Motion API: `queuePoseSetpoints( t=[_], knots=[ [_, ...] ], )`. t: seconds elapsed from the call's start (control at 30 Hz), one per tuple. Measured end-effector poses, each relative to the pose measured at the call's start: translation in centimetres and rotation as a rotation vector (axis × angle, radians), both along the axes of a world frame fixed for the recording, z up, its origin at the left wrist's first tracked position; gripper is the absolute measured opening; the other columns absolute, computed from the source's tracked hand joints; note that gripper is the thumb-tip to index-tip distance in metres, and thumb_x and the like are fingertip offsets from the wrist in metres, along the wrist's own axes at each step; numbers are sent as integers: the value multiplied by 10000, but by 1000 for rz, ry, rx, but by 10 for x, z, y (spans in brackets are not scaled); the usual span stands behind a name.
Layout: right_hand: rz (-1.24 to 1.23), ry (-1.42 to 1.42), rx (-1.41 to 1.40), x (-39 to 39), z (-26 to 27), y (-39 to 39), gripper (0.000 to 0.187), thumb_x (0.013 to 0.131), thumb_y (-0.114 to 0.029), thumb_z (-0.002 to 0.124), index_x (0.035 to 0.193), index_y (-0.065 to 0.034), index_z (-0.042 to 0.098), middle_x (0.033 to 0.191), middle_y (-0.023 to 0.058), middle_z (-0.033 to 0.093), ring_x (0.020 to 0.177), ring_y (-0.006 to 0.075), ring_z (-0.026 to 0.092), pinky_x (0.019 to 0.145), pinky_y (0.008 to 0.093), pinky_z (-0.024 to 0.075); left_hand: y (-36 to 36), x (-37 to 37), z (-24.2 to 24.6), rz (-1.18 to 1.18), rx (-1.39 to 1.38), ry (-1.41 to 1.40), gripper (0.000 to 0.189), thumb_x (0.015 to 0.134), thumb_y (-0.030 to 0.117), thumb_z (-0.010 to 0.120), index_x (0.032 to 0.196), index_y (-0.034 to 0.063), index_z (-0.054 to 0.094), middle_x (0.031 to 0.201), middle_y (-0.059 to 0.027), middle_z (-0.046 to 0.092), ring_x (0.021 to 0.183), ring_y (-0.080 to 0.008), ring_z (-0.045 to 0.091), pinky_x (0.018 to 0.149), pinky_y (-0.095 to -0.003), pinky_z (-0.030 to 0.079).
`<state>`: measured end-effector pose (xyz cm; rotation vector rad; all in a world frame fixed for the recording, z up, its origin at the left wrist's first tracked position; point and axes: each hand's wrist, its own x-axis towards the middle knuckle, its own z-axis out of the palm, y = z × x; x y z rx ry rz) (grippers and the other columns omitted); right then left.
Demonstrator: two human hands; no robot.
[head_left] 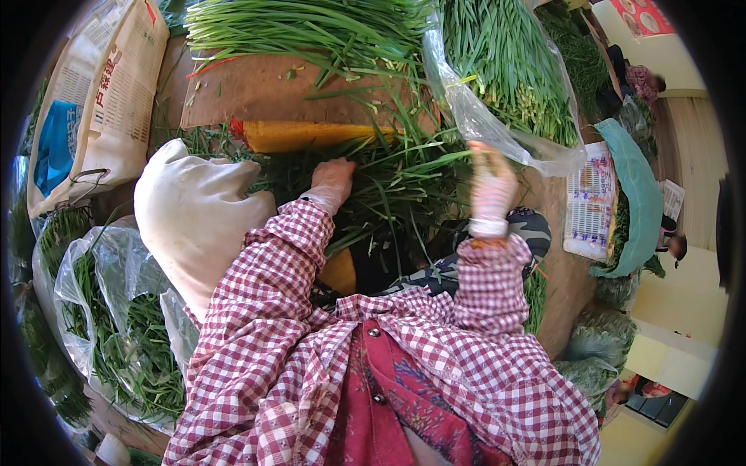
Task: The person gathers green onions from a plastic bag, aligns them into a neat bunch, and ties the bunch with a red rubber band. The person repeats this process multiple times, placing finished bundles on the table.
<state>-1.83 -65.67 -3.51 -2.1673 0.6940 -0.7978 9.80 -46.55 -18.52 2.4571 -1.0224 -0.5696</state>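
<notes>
My left hand point(335, 182) rests low in a pile of loose Chinese chive leaves point(402, 180) over my lap. Its fingertips are partly hidden among the leaves, so its grip is unclear. To the right, my right hand point(492, 183) is raised and blurred, with wrapped fingers pinching the ends of a few long chive leaves point(446, 158). Just beyond it, a clear plastic bag point(466, 113) lies around a big bundle of chives point(507, 64). A brown board point(274, 93) lies ahead, with a thick row of chives point(309, 29) along its far side.
A white cloth-like bundle point(186, 215) bulges beside my left forearm. At left stand a white plastic crate point(116, 99) and a plastic bag of chives point(125, 326). Another crate point(588, 204) with a green cover point(635, 204) is at right. People point(644, 81) sit farther off.
</notes>
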Motion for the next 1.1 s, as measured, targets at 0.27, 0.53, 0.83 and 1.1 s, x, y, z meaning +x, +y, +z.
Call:
queuePoseSetpoints(
  t=[0.27,0.53,0.83,1.1],
  knots=[
    [131,-241,323,-19,100,-31,196,866,-207,591,951,-35,627,829,40,642,489,8,419,423,142,325,6,50,98,-213,237,279,434,715,260,579,1124,113,593,1090,-138,601,1032,-292,557,904,-363,429],
    [500,-79,437,50,89,15,265,876,-270,572,863,-8,612,645,-20,523,496,36,397,468,170,310,-3,35,205,-84,-760,427,390,829,209,615,1163,26,530,1007,-72,616,925,-119,560,840,-276,451],
    [713,189,599,82,79,43,134,834,-164,626,878,-40,596,794,1,609,561,45,461,492,173,359,7,24,180,138,-838,786,189,880,193,532,882,7,568,739,8,575,691,-74,499,659,-224,419],
    [719,352,160,73,80,29,140,863,-154,577,886,-22,616,717,-13,560,544,46,455,488,182,356,32,34,189,10,-708,565,161,897,170,488,844,17,494,607,-30,543,594,-103,527,575,-249,428]
  ],
)
